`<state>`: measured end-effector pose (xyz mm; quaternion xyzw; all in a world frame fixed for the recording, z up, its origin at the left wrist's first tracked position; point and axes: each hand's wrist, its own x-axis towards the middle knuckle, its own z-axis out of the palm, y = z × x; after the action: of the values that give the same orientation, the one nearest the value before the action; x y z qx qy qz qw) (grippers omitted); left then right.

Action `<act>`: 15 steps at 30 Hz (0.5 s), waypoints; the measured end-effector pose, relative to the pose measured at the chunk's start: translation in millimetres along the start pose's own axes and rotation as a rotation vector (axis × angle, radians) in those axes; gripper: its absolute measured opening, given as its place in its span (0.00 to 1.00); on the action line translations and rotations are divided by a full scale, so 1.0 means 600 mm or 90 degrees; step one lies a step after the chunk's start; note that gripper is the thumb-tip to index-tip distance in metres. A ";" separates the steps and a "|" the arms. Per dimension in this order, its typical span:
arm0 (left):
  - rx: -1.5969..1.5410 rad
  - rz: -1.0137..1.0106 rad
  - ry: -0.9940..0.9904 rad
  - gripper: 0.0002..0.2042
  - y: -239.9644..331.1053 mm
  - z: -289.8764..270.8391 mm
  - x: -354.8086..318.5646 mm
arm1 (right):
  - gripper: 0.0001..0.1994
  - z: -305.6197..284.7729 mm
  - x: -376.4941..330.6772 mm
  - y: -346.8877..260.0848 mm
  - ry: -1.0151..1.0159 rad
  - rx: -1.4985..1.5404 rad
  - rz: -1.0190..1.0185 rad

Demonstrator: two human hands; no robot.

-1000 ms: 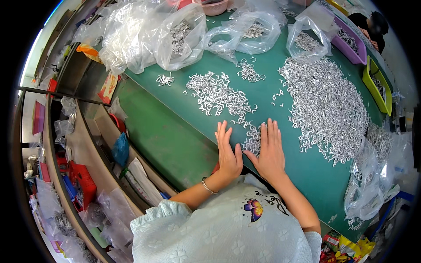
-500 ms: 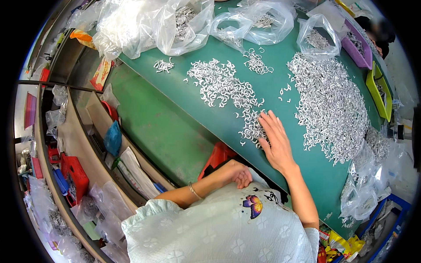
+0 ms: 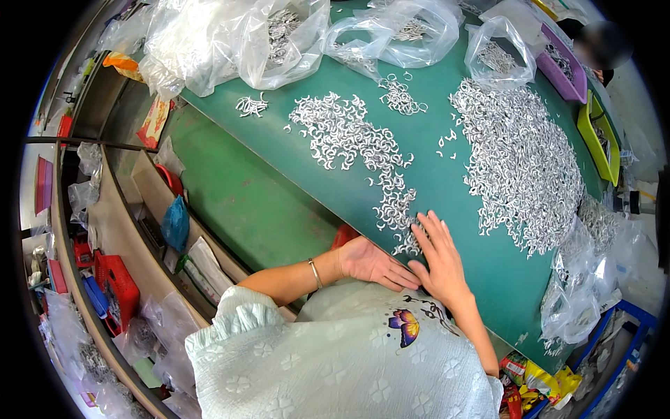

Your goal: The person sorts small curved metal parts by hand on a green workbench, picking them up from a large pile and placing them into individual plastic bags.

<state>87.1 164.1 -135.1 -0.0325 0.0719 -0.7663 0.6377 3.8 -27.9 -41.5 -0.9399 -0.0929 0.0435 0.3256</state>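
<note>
Green matting covers the surface [image 3: 460,174], strewn with small silvery curved metal pieces [image 3: 349,133] and a denser heap [image 3: 523,160]; clear plastic bags [image 3: 230,38] and purple [image 3: 558,66] and yellow trays [image 3: 597,133] are ranged along the far side. The right hand [image 3: 440,262] is laid flat, fingers spread, on pieces at the near edge. The left hand [image 3: 373,262] is held open just below that edge, empty; whether it touches the edge cannot be told.

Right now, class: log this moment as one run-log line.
left hand: palm up at table edge | right hand: flat on small metal hooks | big hook pile: untouched
</note>
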 end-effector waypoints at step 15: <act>-0.307 0.050 -0.006 0.30 -0.024 -0.064 0.003 | 0.27 0.043 -0.044 -0.049 -0.051 0.010 -0.111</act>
<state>67.1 167.6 -170.6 -0.1847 0.2510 -0.7012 0.6413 -29.9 4.9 -43.0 -0.9231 -0.1870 0.0534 0.3318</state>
